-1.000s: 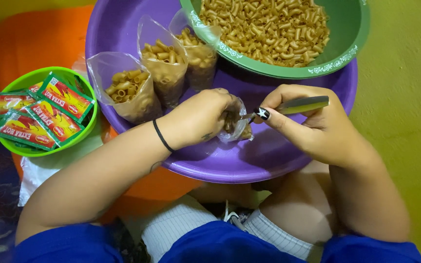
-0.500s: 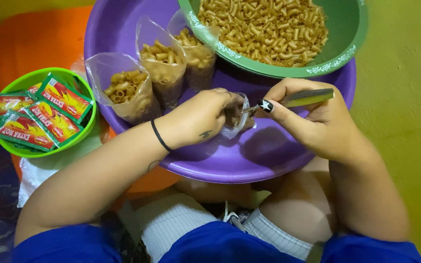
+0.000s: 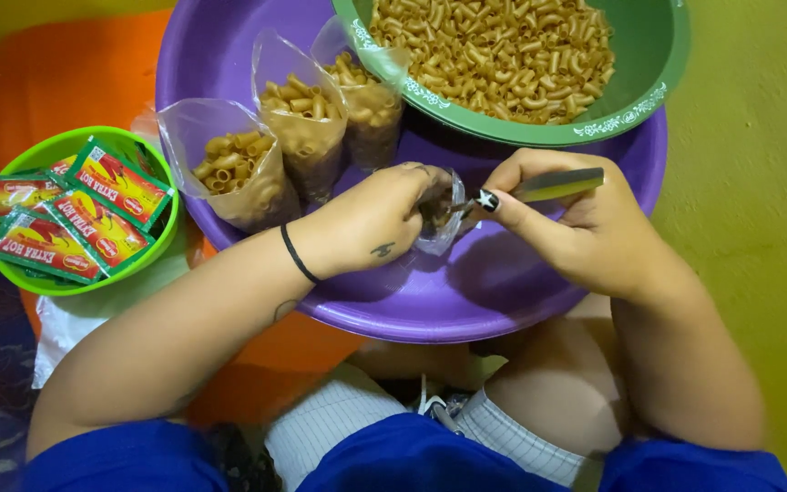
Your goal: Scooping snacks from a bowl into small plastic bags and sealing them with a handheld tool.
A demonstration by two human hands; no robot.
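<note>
My left hand (image 3: 371, 228) grips a small clear plastic bag (image 3: 439, 223) of brown macaroni over the purple basin (image 3: 430, 301). My right hand (image 3: 576, 228) holds a flat metal tool (image 3: 557, 185) and touches the bag's top with thumb and forefinger. Three filled clear bags (image 3: 298, 137) of macaroni lean inside the basin at its left. A green bowl (image 3: 630, 100) heaped with loose brown macaroni rests on the basin's far rim.
A lime green bowl (image 3: 56, 282) at the left holds several red and green seasoning sachets (image 3: 93, 205). An orange surface (image 3: 56, 73) lies under the basin. Yellow-green floor (image 3: 758, 182) runs along the right. My knees and blue sleeves fill the bottom.
Both hands have stayed together at the small bag. The right hand's fingers shifted slightly on the bag's top; nothing else moved.
</note>
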